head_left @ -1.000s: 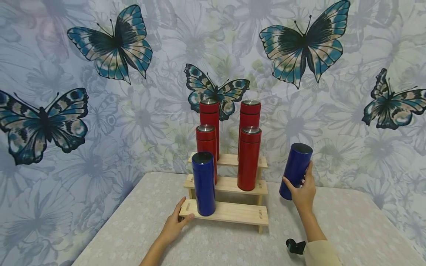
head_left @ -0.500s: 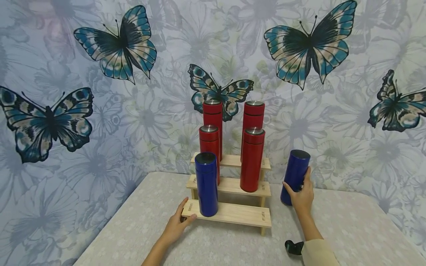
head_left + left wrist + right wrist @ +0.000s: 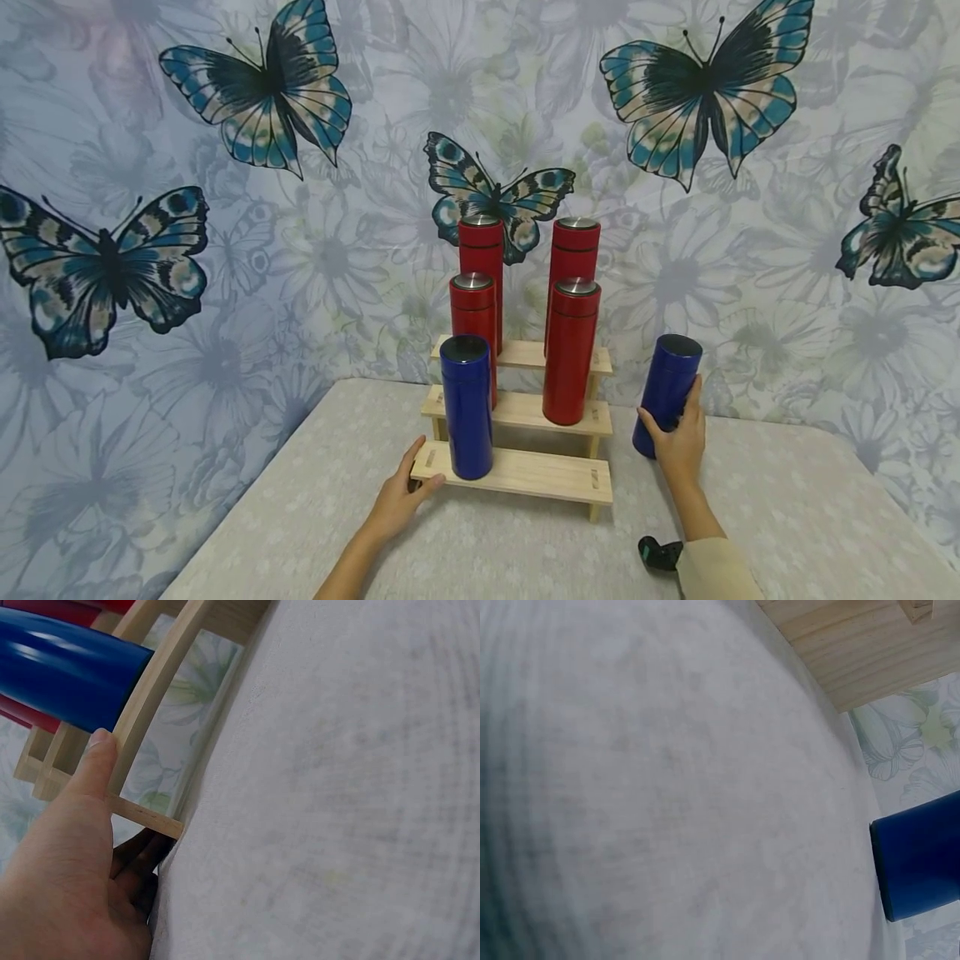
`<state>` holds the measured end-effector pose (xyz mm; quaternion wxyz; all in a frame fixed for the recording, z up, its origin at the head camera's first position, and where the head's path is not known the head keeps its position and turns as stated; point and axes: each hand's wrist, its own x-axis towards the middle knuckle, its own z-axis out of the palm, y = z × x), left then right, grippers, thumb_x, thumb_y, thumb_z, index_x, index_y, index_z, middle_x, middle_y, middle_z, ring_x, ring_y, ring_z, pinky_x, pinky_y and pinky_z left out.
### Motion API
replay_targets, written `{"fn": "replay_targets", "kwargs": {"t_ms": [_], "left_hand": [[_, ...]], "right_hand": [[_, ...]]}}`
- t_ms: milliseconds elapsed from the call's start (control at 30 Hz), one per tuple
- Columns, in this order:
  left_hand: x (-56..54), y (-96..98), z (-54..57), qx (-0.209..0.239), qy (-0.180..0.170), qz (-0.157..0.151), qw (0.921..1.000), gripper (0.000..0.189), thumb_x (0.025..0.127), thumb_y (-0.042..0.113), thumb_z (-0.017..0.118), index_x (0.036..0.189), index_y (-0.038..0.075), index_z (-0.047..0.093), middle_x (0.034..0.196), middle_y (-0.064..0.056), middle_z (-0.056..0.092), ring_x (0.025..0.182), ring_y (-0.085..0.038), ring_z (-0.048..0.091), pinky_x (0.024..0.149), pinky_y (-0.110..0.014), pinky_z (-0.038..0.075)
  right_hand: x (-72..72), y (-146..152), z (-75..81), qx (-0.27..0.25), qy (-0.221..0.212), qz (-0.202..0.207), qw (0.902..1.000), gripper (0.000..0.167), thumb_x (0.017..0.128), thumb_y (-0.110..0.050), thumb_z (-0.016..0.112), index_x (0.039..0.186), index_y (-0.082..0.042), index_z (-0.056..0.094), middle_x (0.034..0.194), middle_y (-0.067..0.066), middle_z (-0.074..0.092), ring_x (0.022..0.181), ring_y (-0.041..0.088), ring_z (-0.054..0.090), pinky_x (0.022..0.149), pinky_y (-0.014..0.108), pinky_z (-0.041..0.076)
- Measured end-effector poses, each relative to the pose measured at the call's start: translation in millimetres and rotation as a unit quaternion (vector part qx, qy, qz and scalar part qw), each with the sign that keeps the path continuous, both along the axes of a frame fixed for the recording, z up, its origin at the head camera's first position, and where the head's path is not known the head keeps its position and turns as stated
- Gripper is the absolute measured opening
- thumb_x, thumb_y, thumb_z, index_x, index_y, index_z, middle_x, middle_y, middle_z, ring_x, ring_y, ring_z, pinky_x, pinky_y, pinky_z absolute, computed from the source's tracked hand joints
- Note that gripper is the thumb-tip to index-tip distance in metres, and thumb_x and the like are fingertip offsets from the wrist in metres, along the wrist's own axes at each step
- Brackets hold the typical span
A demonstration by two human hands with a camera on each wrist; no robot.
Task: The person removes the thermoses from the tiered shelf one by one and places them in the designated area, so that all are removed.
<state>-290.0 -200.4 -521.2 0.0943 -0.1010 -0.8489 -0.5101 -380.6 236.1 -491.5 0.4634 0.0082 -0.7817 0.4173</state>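
My left hand [image 3: 397,504] grips the left end of a three-step wooden stand [image 3: 540,473], thumb at the lowest step's front edge. In the left wrist view, the fingers [image 3: 139,862] lie behind the stand's leg. A blue thermos [image 3: 468,408] stands upright at the left of that lowest step. To the right of the stand, my right hand [image 3: 681,442] holds a second blue thermos [image 3: 667,387], thumb on its near side and fingers round its right side. It leans a little, top to the right. In the right wrist view its base [image 3: 881,874] shows close to the tablecloth.
Two red thermoses stand on the middle step, a right one [image 3: 572,358] and a left one [image 3: 472,312] partly hidden. Two more, a left [image 3: 481,242] and a right [image 3: 575,246], stand behind on the top step. A small black object [image 3: 660,553] is beside the right sleeve.
The right hand has lowered its blue thermos and brought it slightly nearer the stand, now less tilted. The left hand keeps its grip on the stand. The head view has shifted slightly.
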Motion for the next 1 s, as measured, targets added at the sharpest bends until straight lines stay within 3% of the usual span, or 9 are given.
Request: {"fn": "replay_targets", "kwargs": {"t_ms": [267, 467, 733, 867, 1000], "left_hand": [[-1.0, 0.4, 1.7, 0.003, -0.001, -0.001, 1.0000, 0.077, 0.088, 0.038, 0.062, 0.148, 0.019, 0.018, 0.137, -0.020, 0.043, 0.123, -0.034, 0.044, 0.098, -0.049, 0.036], [-2.0, -1.2, -1.0, 0.006, -0.003, -0.002, 1.0000, 0.076, 0.088, 0.039, 0.062, 0.148, 0.023, 0.017, 0.137, -0.020, 0.043, 0.123, -0.034, 0.043, 0.098, -0.049, 0.036], [-1.3, -1.6, 0.8, 0.011, -0.006, -0.003, 0.9999, 0.076, 0.088, 0.038, 0.062, 0.148, 0.020, 0.018, 0.134, -0.019, 0.046, 0.121, -0.034, 0.045, 0.097, -0.049, 0.037], [-0.6, -1.0, 2.1, 0.014, -0.008, -0.005, 0.9999, 0.076, 0.089, 0.037, 0.061, 0.148, 0.019, 0.018, 0.134, -0.020, 0.045, 0.121, -0.035, 0.046, 0.096, -0.050, 0.038], [-0.2, -0.4, 1.9, 0.012, -0.007, -0.005, 0.9999, 0.076, 0.089, 0.038, 0.061, 0.148, 0.021, 0.017, 0.135, -0.020, 0.045, 0.121, -0.035, 0.045, 0.097, -0.050, 0.038]], "right_hand": [[0.0, 2, -2.1, 0.021, -0.006, 0.015, 0.9997, 0.111, 0.067, -0.009, 0.083, 0.149, -0.010, 0.009, 0.121, 0.035, 0.041, 0.106, 0.047, 0.040, 0.086, 0.059, 0.032], [9.2, -1, 5.9, 0.007, -0.029, 0.005, 0.9995, 0.114, 0.066, -0.010, 0.084, 0.149, -0.008, 0.006, 0.121, 0.032, 0.039, 0.107, 0.047, 0.036, 0.088, 0.061, 0.028], [24.0, -14, 27.0, 0.020, 0.068, -0.018, 0.9973, 0.099, 0.065, -0.005, 0.081, 0.143, 0.001, 0.021, 0.129, 0.029, 0.037, 0.114, 0.044, 0.035, 0.086, 0.051, 0.025], [35.3, -28, 47.7, -0.010, 0.123, -0.023, 0.9920, 0.077, 0.069, -0.004, 0.074, 0.134, 0.003, 0.033, 0.123, 0.025, 0.045, 0.112, 0.040, 0.039, 0.090, 0.046, 0.027], [47.8, -47, 74.2, -0.032, 0.152, 0.008, 0.9878, 0.052, 0.073, -0.002, 0.070, 0.120, 0.005, 0.048, 0.114, 0.020, 0.053, 0.107, 0.033, 0.043, 0.091, 0.038, 0.031]]}}
